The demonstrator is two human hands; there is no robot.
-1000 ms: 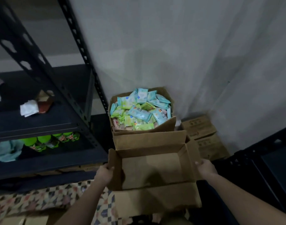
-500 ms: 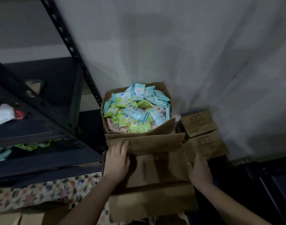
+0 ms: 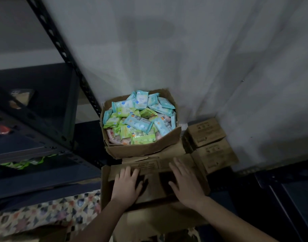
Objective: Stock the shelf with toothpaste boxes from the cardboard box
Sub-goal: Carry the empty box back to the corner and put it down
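A brown cardboard box (image 3: 155,213) stands on the floor right in front of me, its top flaps folded inward. My left hand (image 3: 127,186) presses flat on the left flap with straight fingers. On the right flap, my right hand (image 3: 185,182) also lies flat with spread fingers. The box's inside is hidden by the flaps and no toothpaste boxes are visible. The dark metal shelf (image 3: 45,151) stands to the left.
Behind my box, an open carton (image 3: 142,147) is heaped with blue and green wipe packs (image 3: 139,119). Two small closed cartons (image 3: 211,142) stack at the right against a white curtain. Green items (image 3: 25,162) lie on a lower shelf. A patterned cloth (image 3: 45,213) covers the floor.
The box was open and held at its sides a second ago. Both hands have moved onto the top and pushed the flaps down and inward.
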